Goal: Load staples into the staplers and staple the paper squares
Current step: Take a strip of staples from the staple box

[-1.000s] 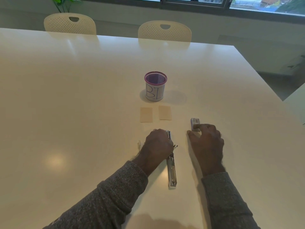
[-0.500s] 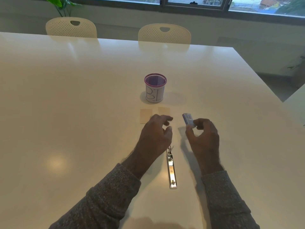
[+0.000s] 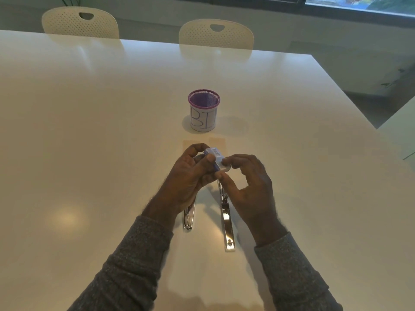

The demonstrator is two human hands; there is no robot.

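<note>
Currently gripping staple box in left hand, right hand pinching its end — above 2 staplers (opened flat). Light, stiff card; hold by sides.

Purple mesh cup, white-blue barcoded staple box, chrome staplers.

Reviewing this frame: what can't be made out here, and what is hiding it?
Head view only:
- Staple box: contents hidden; left hand and right hand hold it. Print too small.
- Paper squares: mostly hidden behind the hands.
- Left stapler and right stapler: far ends covered by the hands.
- Purple cup: label partly turned away.
</note>
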